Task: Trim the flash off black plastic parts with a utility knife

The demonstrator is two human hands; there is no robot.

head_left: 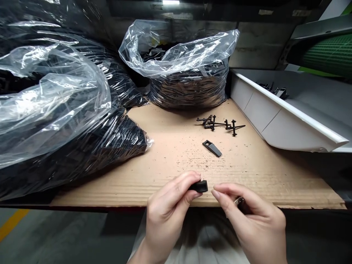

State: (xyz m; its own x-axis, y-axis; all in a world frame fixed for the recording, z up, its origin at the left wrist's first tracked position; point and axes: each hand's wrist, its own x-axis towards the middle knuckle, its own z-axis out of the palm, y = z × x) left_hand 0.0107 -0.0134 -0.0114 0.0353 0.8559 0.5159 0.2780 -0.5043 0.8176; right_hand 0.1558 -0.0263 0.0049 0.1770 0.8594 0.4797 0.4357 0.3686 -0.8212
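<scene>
My left hand (172, 205) pinches a small black plastic part (201, 186) above the cardboard's near edge, its hollow end turned to the right. Just to the right of it, my right hand (247, 214) is closed, thumb and forefinger tips together. A dark object with a shiny end (239, 201) sits inside its curled fingers, mostly hidden; its kind I cannot make out. Beyond both hands lies a flat, tapered black plastic piece (212, 148) with a square opening at one end. Farther back are several thin black sprue-like plastic pieces (213, 123).
Dark crumbs dot the cardboard sheet (165, 154). Clear bags of black parts stand at the left (68, 124) and at the back (189, 88). On the right is a white tray (297, 119) with black parts inside, below a green roller-like surface (327, 55).
</scene>
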